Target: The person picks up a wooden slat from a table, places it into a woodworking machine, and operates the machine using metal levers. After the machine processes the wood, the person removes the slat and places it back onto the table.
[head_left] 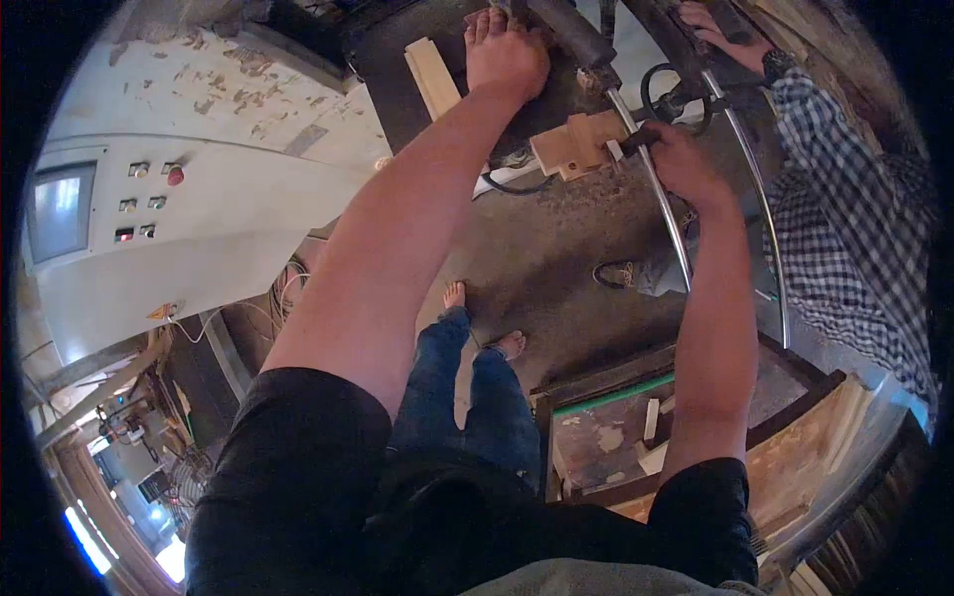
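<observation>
My left hand [505,55] reaches to the top of the view, over the dark machine surface [393,87]; its fingers bend at a dark metal part, and whether they hold anything is hidden. Beside that forearm lies a pale wooden strip [432,77]. My right hand [681,164] is at the near metal rod [661,204], its fingers wrapped round a dark handle [646,137]. Just left of it, light wooden blocks [578,146] sit together by the rod.
A co-worker in a checked shirt [845,189] stands at the right, one hand [730,38] on the machine. A control cabinet [219,214] fills the left. At lower right, a framed table [596,437] bears wood pieces [651,419]. A second rod [760,199] runs alongside.
</observation>
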Demonstrator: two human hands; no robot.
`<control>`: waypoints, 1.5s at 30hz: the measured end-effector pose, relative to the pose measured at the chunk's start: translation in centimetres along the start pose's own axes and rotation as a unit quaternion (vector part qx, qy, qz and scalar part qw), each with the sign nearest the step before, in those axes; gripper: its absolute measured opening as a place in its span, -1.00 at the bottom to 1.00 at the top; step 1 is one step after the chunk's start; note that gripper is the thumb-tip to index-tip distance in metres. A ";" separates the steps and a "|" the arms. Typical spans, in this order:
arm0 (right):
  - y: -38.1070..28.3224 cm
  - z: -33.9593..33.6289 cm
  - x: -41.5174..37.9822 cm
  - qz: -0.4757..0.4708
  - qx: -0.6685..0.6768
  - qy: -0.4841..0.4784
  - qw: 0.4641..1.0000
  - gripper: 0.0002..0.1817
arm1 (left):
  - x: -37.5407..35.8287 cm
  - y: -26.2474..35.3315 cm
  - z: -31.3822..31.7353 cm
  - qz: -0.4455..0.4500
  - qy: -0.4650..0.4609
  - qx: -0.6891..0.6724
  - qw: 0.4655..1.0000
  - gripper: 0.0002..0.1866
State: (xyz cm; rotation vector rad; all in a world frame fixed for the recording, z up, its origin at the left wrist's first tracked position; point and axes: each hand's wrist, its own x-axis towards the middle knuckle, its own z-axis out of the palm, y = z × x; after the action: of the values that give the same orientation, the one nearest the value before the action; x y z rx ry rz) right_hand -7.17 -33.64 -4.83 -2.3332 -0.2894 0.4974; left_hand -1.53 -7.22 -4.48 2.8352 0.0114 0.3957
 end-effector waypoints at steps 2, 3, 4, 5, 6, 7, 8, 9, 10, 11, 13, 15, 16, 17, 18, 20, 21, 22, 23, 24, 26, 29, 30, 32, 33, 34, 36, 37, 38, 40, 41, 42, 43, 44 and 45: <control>0.4 -0.2 0.2 0.002 0.000 -0.011 1.000 -0.57 | 0.1 0.0 0.6 0.019 0.069 0.000 0.997 -0.52; 0.7 -0.1 0.3 -0.022 0.008 -0.015 1.000 -0.60 | 0.0 -0.3 0.8 0.028 0.061 0.044 0.997 -0.53; 0.9 -0.1 0.2 -0.048 0.016 -0.018 0.999 -0.62 | 0.0 -0.6 0.6 0.037 0.056 0.088 0.994 -0.54; 0.8 0.1 0.0 -0.047 0.016 -0.013 0.999 -0.62 | 0.6 -2.1 1.8 0.042 0.058 0.087 0.994 -0.54; 0.5 0.2 -0.2 -0.031 -0.004 -0.002 1.000 -0.61 | 1.8 -4.6 4.2 0.126 0.137 0.137 0.973 -0.55; 0.2 0.2 -0.5 -0.013 -0.024 0.012 1.000 -0.60 | 1.8 -4.1 2.7 0.123 0.097 0.116 0.981 -0.54; -0.7 0.0 -1.0 -0.009 -0.025 0.019 0.999 -0.60 | 1.8 -3.7 1.1 0.117 0.058 0.095 0.987 -0.52; -2.2 -0.2 -1.6 -0.009 -0.013 0.030 0.999 -0.60 | -0.6 -1.3 -4.3 0.022 -0.106 0.007 0.994 -0.50; -2.7 -0.5 -2.1 -0.009 0.002 0.043 0.999 -0.60 | -2.3 -1.2 -6.7 0.041 -0.081 0.001 0.996 -0.46; 2.5 1.2 1.6 -0.023 -0.021 0.008 0.999 -0.59 | -3.7 -1.4 -8.4 0.063 -0.058 -0.006 0.996 -0.41; 0.0 -0.2 0.4 0.012 -0.028 0.002 1.000 -0.57 | -7.8 -3.1 -7.3 -0.009 0.035 0.124 0.992 -0.37; -1.2 -0.5 0.1 0.019 -0.038 -0.019 0.999 -0.56 | -11.1 -4.0 -6.1 -0.035 0.026 0.132 0.990 -0.36; -0.8 -0.4 0.1 0.018 -0.036 -0.016 0.999 -0.56 | -12.1 -4.5 -5.8 -0.066 0.021 0.138 0.988 -0.34; -0.4 -0.3 -0.2 -0.010 -0.055 0.027 0.998 -0.61 | -12.7 -5.1 -5.7 -0.060 0.024 0.140 0.988 -0.34; -0.1 -0.1 -0.3 -0.037 -0.075 0.073 0.994 -0.64 | -13.0 -5.7 -5.8 -0.043 0.014 0.082 0.996 -0.38; -0.9 0.5 0.5 -0.044 -0.035 0.127 0.990 -0.68 | -13.9 -7.4 -7.1 -0.016 -0.001 0.034 0.999 -0.47; -0.4 0.3 -0.9 -0.028 0.000 0.192 0.981 -0.71 | -14.0 -8.0 -7.9 0.020 -0.014 0.031 0.999 -0.51; -1.4 0.9 -1.1 -0.009 0.057 0.261 0.963 -0.75 | -13.5 -9.8 -7.6 0.030 -0.038 0.063 0.997 -0.58; -2.5 1.3 -1.5 -0.013 0.150 0.277 0.949 -0.78 | -13.3 -9.0 -9.3 0.000 -0.138 0.138 0.981 -0.53; -3.5 2.5 -2.8 -0.108 0.205 0.356 0.905 -0.79 | -14.3 -11.4 -8.9 -0.013 -0.118 -0.001 0.993 -0.51; -2.6 7.7 -2.4 -0.106 0.047 0.373 0.920 -0.75 | -16.2 -15.8 -7.8 -0.025 -0.077 -0.289 0.954 -0.46; -8.8 15.8 -9.4 0.005 0.244 0.418 0.875 -0.70 | -19.5 -10.4 -10.7 0.051 -0.083 -0.245 0.965 -0.57; -9.7 18.0 -12.0 -0.035 0.385 0.306 0.870 -0.65 | -21.5 -8.9 -11.4 0.080 -0.084 -0.229 0.966 -0.58; -13.3 20.3 -18.5 0.008 0.541 0.287 0.791 -0.49 | -25.0 -6.9 -10.9 0.124 -0.153 -0.364 0.910 -0.58; -15.2 23.2 -18.4 -0.006 0.560 0.343 0.754 -0.49 | -25.6 -7.4 -10.8 0.144 -0.185 -0.377 0.896 -0.54; -15.5 24.0 -20.0 0.010 0.563 0.357 0.746 -0.51 | -26.0 -7.3 -10.0 0.291 -0.153 -0.306 0.894 -0.37; -15.4 24.0 -22.8 0.097 0.552 0.306 0.769 -0.65 | -27.2 -2.8 -11.5 0.426 -0.135 -0.310 0.839 -0.40; -15.7 24.2 -24.0 0.050 0.565 0.398 0.721 -0.72 | -27.6 -1.5 -11.0 0.439 -0.108 -0.301 0.840 -0.41; -15.0 23.1 -25.6 0.059 0.557 0.389 0.731 -0.74 | -27.4 -0.7 -11.5 0.463 -0.110 -0.293 0.829 -0.39; -13.7 20.3 -28.6 0.027 0.536 0.437 0.721 -0.74 | -26.6 2.1 -13.7 0.420 -0.197 -0.334 0.821 -0.45; -13.3 19.5 -30.0 -0.017 0.525 0.483 0.700 -0.74 | -26.2 2.6 -13.9 0.385 -0.281 -0.326 0.816 -0.51; -13.0 19.0 -31.2 -0.017 0.517 0.499 0.695 -0.74 | -25.9 3.0 -13.9 0.348 -0.368 -0.314 0.803 -0.56; -13.0 18.6 -32.4 -0.048 0.550 0.497 0.669 -0.74 | -25.9 2.3 -13.5 0.261 -0.424 -0.370 0.784 -0.61; -13.0 18.5 -33.5 -0.080 0.581 0.495 0.641 -0.74 | -26.0 2.6 -14.2 0.277 -0.429 -0.373 0.774 -0.61; -13.2 18.7 -34.5 -0.078 0.573 0.511 0.636 -0.74 | -26.2 3.0 -15.1 0.241 -0.480 -0.358 0.763 -0.61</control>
State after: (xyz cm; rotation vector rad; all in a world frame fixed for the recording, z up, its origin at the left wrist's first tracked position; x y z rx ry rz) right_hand -47.19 -24.61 1.19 -0.9774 0.3264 -0.6463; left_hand -30.85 -7.20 3.26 1.9137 -0.8731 -0.8289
